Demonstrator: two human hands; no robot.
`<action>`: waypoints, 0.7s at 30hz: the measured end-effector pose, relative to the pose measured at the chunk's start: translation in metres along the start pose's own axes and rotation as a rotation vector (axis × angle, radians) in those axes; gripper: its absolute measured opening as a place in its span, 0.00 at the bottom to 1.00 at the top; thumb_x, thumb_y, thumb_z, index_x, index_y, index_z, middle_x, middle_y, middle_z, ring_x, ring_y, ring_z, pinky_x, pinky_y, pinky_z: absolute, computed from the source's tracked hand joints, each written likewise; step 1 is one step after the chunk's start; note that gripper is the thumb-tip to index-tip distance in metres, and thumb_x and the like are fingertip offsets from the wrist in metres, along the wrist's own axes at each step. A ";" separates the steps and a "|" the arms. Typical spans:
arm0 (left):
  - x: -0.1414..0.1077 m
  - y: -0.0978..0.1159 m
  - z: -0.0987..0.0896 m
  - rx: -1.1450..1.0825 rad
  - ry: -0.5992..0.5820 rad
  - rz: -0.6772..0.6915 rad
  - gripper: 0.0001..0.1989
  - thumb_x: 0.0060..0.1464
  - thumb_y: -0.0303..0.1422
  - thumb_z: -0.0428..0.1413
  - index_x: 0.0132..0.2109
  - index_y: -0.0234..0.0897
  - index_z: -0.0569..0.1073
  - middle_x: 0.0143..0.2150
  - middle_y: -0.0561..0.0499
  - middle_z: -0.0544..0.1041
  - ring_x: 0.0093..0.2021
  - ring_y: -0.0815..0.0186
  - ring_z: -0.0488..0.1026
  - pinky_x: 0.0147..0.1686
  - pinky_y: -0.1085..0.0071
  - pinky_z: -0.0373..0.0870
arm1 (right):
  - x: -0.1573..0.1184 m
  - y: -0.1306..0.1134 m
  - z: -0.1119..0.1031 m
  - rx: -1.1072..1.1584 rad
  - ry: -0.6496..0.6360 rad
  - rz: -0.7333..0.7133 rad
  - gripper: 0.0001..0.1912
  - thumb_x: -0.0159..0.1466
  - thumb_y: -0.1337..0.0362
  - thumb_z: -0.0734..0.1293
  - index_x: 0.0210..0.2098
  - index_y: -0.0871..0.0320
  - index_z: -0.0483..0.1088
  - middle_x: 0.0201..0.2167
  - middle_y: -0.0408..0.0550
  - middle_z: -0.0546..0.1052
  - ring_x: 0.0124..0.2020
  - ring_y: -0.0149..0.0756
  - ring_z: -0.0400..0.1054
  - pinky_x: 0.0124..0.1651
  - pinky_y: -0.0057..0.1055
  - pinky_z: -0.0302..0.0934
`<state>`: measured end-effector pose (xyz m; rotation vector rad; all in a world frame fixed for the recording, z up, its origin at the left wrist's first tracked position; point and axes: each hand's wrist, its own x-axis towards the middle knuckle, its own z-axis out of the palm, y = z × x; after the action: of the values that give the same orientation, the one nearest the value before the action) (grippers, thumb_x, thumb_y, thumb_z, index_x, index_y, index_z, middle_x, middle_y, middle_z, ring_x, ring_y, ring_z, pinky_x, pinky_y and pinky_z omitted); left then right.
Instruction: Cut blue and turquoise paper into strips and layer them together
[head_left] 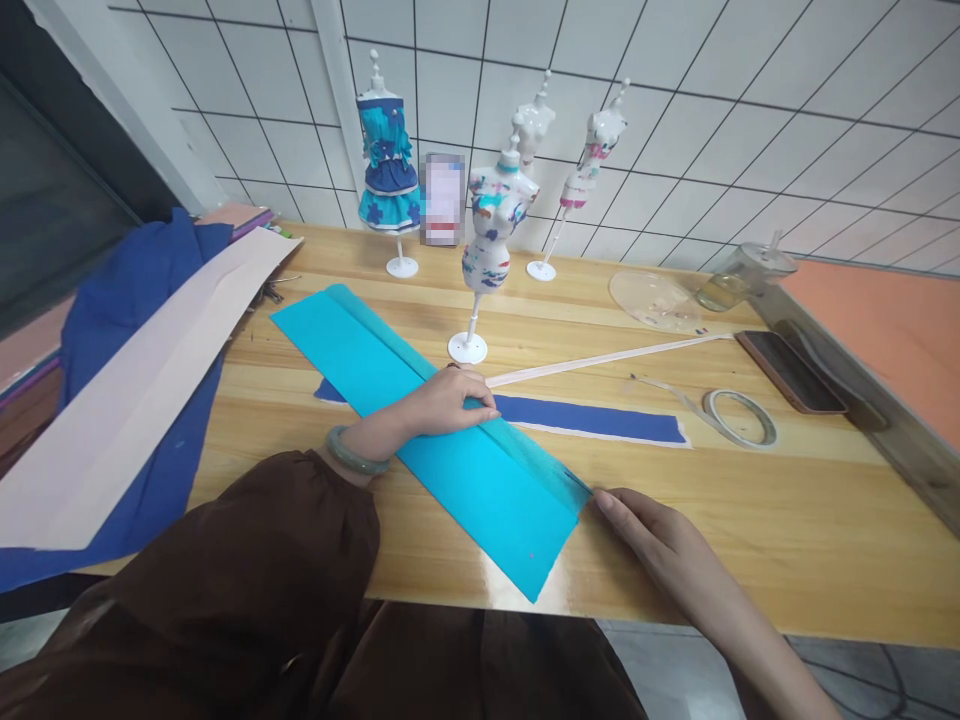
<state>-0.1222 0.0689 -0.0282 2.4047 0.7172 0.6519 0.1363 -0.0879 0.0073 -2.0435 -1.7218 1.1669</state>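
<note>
a turquoise sheet point(480, 490) is being spread slantwise over the wooden table point(840, 540), its long axis running from the far left down to the near right, its nearest corner almost reaching the table's front edge. along its far long side a darker teal band point(532, 465) is being kept parallel to that axis. the middle of the band is being covered by the left hand point(448, 402), which is being laid across it with the fingers close together; whether anything is being gripped under them cannot be told. by the right hand point(649, 528), its fingers drawn narrow, the end of the band seems to be being pinched at the sheet's right-hand corner; what a thin dark line there is being made by cannot be told.

from the right hand, the sheet is being seen to stretch leftward and away, so the band's length is being lined up between the two hands. this end is being reached more nearly by the right hand, the middle by the left, while the far left end is being left untouched by both.

beneath the sheet a blue strip point(592, 416) is being crossed at an angle, and beyond the left hand a painted mannequin point(489, 240) is being held upright by its stand.
</note>
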 end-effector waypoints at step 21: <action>0.000 0.002 -0.001 0.003 -0.002 -0.007 0.06 0.53 0.32 0.55 0.32 0.37 0.77 0.32 0.51 0.78 0.36 0.67 0.72 0.41 0.71 0.64 | -0.002 0.001 0.006 -0.040 0.112 -0.011 0.26 0.61 0.42 0.54 0.28 0.54 0.71 0.28 0.46 0.78 0.35 0.44 0.70 0.33 0.30 0.61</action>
<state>-0.1217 0.0683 -0.0267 2.4047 0.7256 0.6458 0.1331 -0.0924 0.0033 -2.0771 -1.7145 1.0018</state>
